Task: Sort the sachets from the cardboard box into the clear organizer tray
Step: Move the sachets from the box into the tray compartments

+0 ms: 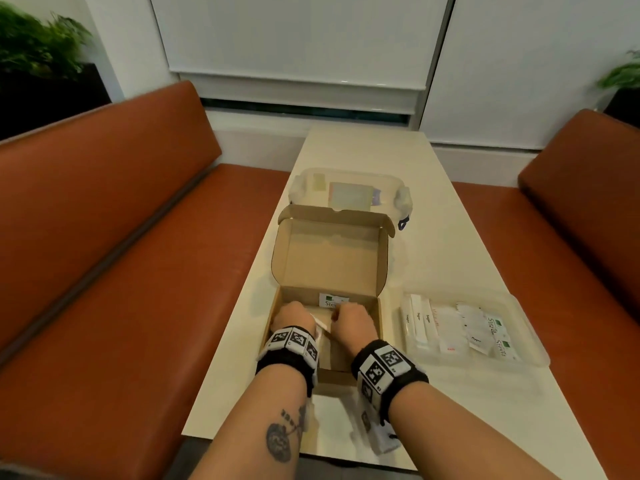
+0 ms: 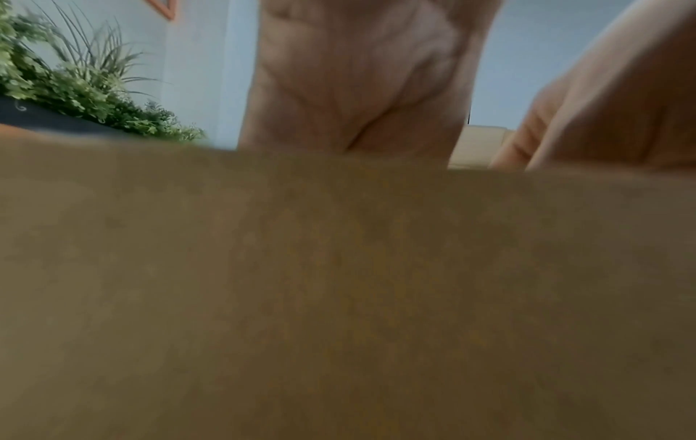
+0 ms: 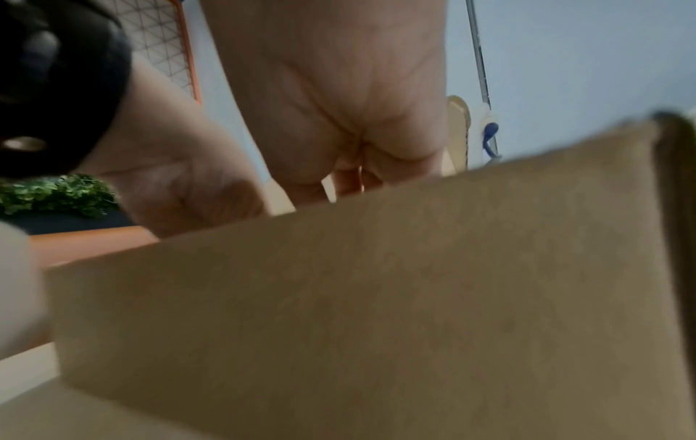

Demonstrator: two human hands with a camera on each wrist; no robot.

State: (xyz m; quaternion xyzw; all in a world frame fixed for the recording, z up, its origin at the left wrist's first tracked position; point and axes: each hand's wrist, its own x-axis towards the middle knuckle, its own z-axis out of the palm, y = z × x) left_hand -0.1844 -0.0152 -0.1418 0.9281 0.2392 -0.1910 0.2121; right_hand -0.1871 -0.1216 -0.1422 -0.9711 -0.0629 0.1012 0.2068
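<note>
The open cardboard box (image 1: 329, 261) stands on the table in front of me, with both hands down inside it. My left hand (image 1: 292, 317) is curled into a fist at the box's left, and a white sachet (image 1: 320, 325) sticks out from it toward my right hand (image 1: 349, 320). The right hand's fingers curl downward, their tips hidden. A Stevia sachet (image 1: 332, 300) leans on the far inner wall. The clear organizer tray (image 1: 519, 306) lies right of the box and holds several sachets (image 1: 446, 327). In both wrist views the box wall (image 2: 339, 282) (image 3: 376, 297) hides the fingertips.
A clear lidded container (image 1: 349, 192) sits behind the box's raised lid. Orange benches (image 1: 121, 237) flank the narrow table (image 1: 450, 237) on both sides. Potted plants (image 1: 38, 46) stand in the back corners. A white object (image 1: 381, 441) lies on the table's near edge under my right forearm.
</note>
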